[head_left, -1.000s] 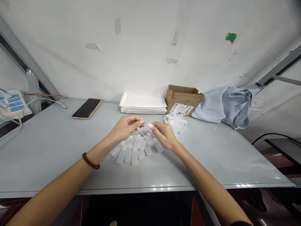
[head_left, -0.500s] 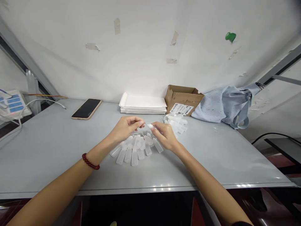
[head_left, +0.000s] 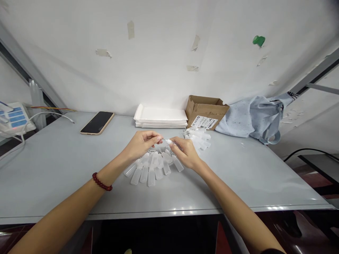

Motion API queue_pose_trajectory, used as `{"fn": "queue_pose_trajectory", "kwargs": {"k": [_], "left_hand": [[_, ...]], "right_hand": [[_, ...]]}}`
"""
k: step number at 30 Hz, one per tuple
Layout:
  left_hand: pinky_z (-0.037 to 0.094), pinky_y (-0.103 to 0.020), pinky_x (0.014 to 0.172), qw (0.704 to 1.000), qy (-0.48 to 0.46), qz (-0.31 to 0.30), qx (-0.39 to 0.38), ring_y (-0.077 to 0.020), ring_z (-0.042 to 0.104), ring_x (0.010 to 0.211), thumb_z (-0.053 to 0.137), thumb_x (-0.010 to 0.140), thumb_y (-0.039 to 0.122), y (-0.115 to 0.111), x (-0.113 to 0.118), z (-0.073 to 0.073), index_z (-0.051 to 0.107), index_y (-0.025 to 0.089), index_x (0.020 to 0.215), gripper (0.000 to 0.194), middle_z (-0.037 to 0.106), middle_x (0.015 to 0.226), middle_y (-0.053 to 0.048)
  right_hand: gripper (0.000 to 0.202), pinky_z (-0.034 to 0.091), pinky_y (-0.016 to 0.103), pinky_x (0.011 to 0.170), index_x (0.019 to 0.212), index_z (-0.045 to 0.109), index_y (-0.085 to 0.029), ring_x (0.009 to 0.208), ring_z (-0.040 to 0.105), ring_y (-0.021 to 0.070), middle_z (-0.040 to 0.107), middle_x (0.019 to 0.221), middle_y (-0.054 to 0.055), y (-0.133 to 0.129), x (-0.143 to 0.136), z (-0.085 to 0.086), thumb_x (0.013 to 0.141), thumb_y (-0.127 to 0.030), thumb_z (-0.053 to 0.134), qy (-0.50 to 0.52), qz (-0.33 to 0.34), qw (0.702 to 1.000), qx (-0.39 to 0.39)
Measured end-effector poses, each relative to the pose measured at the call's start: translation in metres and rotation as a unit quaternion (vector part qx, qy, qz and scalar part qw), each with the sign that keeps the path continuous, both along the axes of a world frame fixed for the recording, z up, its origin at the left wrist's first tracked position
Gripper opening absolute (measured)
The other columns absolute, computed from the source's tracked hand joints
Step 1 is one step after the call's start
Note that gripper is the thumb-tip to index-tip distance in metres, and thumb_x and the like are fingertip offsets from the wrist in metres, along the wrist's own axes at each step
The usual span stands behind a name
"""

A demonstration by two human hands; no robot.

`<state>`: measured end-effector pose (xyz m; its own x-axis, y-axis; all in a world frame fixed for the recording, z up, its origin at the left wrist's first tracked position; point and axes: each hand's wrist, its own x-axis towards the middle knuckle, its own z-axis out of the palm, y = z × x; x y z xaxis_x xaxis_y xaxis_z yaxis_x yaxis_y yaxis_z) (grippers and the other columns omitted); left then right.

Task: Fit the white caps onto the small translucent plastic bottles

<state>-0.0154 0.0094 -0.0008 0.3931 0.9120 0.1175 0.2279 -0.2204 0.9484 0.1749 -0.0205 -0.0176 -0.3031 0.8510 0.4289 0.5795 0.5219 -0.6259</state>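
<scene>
My left hand pinches a thin wire-like piece between thumb and fingertips, a red beaded bracelet on its wrist. Close on its right, my right hand grips a small white plastic bottle, mostly covered by the fingers. The thin piece spans the short gap between both hands. Beneath them several translucent white bottles lie fanned out on the grey table. A second cluster of similar bottles rests just behind my right hand.
A phone lies at the back left. Stacked white envelopes and an open cardboard box stand against the wall, beside a light blue cloth bag. White cables and a device are at the far left.
</scene>
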Motion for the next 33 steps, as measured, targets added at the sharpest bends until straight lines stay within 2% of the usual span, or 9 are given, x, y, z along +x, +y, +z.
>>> {"fn": "queue_pose_trajectory", "kwargs": {"k": [20,33], "left_hand": [[0.048,-0.028,0.068,0.999,0.037,0.0,0.008,-0.0165,0.06,0.075,0.058,0.081,0.038,-0.0033,0.0009,0.0036,0.068,0.018,0.078,0.022,0.069,0.079,-0.003],[0.044,-0.028,0.066,0.999,0.041,-0.015,0.011,-0.0146,0.055,0.07,0.056,0.081,0.036,-0.0022,0.0021,-0.0028,0.066,0.015,0.078,0.023,0.066,0.078,-0.003]], "right_hand": [[0.025,0.034,0.023,0.053,0.078,0.062,-0.015,0.05,0.043,0.0108,0.053,0.055,-0.001,-0.0009,-0.0009,0.0023,0.086,-0.026,0.041,-0.017,-0.005,1.0,-0.011],[0.023,0.031,0.022,0.051,0.074,0.061,-0.014,0.047,0.039,0.0093,0.045,0.05,-0.003,0.0001,-0.001,-0.0001,0.082,-0.024,0.042,-0.01,-0.003,1.0,-0.007]]}}
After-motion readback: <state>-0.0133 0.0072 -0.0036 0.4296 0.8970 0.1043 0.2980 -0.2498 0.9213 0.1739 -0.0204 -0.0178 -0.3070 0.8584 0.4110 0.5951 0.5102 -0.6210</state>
